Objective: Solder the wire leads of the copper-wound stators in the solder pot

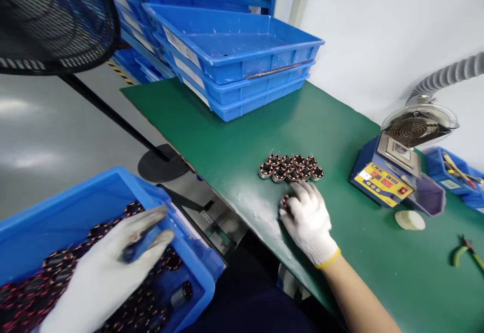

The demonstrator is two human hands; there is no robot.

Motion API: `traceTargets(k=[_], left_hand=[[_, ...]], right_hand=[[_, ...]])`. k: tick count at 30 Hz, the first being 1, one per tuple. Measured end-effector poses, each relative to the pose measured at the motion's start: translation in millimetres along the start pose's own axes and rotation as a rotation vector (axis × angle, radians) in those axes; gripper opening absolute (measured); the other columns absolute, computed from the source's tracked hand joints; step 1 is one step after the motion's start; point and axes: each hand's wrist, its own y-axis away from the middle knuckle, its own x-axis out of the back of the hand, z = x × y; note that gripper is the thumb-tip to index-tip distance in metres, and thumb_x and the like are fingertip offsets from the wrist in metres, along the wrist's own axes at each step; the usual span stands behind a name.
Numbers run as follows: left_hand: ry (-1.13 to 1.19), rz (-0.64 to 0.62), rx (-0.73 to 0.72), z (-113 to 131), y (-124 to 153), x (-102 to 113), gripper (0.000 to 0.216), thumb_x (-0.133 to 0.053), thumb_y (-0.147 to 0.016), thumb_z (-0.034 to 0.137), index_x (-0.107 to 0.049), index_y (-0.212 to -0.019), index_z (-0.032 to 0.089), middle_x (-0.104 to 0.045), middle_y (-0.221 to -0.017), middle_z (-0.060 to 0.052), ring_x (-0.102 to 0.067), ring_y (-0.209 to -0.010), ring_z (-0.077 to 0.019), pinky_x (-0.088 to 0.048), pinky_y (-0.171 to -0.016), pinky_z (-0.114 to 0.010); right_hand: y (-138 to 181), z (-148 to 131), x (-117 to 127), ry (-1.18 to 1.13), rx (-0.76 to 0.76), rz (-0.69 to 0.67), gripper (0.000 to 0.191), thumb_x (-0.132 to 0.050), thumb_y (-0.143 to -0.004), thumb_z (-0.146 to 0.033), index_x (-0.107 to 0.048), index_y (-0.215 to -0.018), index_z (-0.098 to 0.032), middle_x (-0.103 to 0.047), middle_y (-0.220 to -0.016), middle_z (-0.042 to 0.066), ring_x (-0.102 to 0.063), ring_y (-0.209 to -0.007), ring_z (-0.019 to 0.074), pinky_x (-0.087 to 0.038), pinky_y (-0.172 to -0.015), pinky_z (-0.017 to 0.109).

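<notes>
Both my hands wear white knit gloves. My right hand (308,217) rests on the green table mat (234,136), fingers curled over a small copper-wound coil (284,203) at its thumb side. Just beyond its fingertips sits a tight cluster of several wound coils (291,167). My left hand (113,267) hovers over a blue bin (56,212) at the lower left, blurred, its fingers stretched out and a little apart; whether something lies between them I cannot make out. The bin holds many dark coils with red wire (26,292).
Stacked blue trays (242,55) stand at the table's back. A blue and yellow soldering unit (393,176) with a fume duct sits at the right, beside a tape roll (410,219), green-handled pliers (467,252) and small blue bins (449,171). A black fan (49,15) stands left.
</notes>
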Motion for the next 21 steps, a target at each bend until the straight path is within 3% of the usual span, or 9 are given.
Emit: traceTargets(k=[3,5,7,9,13,17,19,21], left_hand=[[-0.018,0.016,-0.108,33.6,-31.6,-11.2,0.041,-0.057,-0.082,0.048,-0.057,-0.121,0.034,-0.060,-0.129,-0.002,-0.058,-0.118,-0.0309,-0.047,-0.105,-0.054],[-0.046,-0.062,-0.246,53.9,-55.1,-27.4,0.052,-0.060,-0.081,0.049,-0.055,-0.126,0.024,-0.056,-0.134,-0.008,-0.054,-0.123,-0.0305,-0.046,-0.106,-0.052],[-0.053,-0.159,-0.301,72.0,-78.2,-49.7,0.066,-0.061,-0.079,0.053,-0.048,-0.134,0.019,-0.051,-0.140,-0.011,-0.051,-0.126,-0.0299,-0.045,-0.107,-0.048],[-0.049,-0.235,-0.282,85.7,-98.7,-73.5,0.080,-0.062,-0.076,0.055,-0.039,-0.142,0.016,-0.047,-0.143,-0.014,-0.051,-0.126,-0.0303,-0.045,-0.106,-0.047],[-0.079,-0.317,-0.301,89.5,-122.1,-104.0,0.117,-0.070,-0.060,0.065,-0.021,-0.149,0.008,-0.039,-0.148,-0.020,-0.042,-0.132,-0.0356,-0.040,-0.109,-0.048],[-0.128,-0.346,-0.390,74.7,-123.2,-105.3,0.120,-0.070,-0.058,0.068,-0.019,-0.150,0.008,-0.036,-0.150,-0.021,-0.037,-0.136,-0.0363,-0.035,-0.112,-0.047],[-0.142,-0.330,-0.391,71.3,-121.8,-103.5,0.118,-0.069,-0.059,0.069,-0.022,-0.149,0.010,-0.037,-0.149,-0.020,-0.038,-0.135,-0.0362,-0.036,-0.111,-0.046],[-0.150,-0.313,-0.395,71.7,-121.4,-103.2,0.115,-0.069,-0.059,0.070,-0.024,-0.148,0.012,-0.039,-0.148,-0.019,-0.039,-0.135,-0.0359,-0.035,-0.112,-0.046]], right_hand=[[46.8,20.9,24.4,0.065,-0.070,-0.020,0.017,-0.064,-0.080,-0.031,-0.064,-0.091,-0.018,-0.060,-0.119,0.013,-0.049,-0.121,0.0336,-0.035,-0.108,0.056],[63.4,32.0,39.6,0.082,-0.087,0.046,0.031,-0.066,-0.080,-0.040,-0.062,-0.100,-0.017,-0.061,-0.116,0.013,-0.050,-0.119,0.0350,-0.035,-0.106,0.060],[56.6,37.1,49.7,0.036,-0.101,0.106,0.040,-0.064,-0.082,-0.046,-0.060,-0.109,-0.016,-0.060,-0.119,0.014,-0.049,-0.121,0.0341,-0.037,-0.107,0.058],[24.9,37.4,52.1,-0.051,-0.110,0.084,0.041,-0.058,-0.086,-0.045,-0.057,-0.117,-0.017,-0.058,-0.125,0.012,-0.048,-0.124,0.0301,-0.040,-0.106,0.050],[-79.6,35.5,32.6,-0.125,-0.154,-0.146,0.045,-0.050,-0.089,-0.035,-0.052,-0.132,-0.021,-0.060,-0.126,0.008,-0.055,-0.116,0.0264,-0.046,-0.100,0.045],[-161.9,34.2,-1.1,-0.105,-0.208,-0.490,0.051,-0.056,-0.083,-0.033,-0.053,-0.134,-0.027,-0.065,-0.119,0.004,-0.062,-0.106,0.0245,-0.053,-0.087,0.037],[-181.5,33.3,-12.0,-0.101,-0.183,-0.616,0.046,-0.060,-0.080,-0.031,-0.061,-0.125,-0.026,-0.066,-0.118,0.003,-0.063,-0.105,0.0219,-0.052,-0.087,0.032],[-188.5,33.9,-12.3,-0.095,-0.184,-0.639,0.039,-0.060,-0.079,-0.031,-0.066,-0.118,-0.026,-0.067,-0.117,0.002,-0.063,-0.105,0.0213,-0.052,-0.088,0.031]])
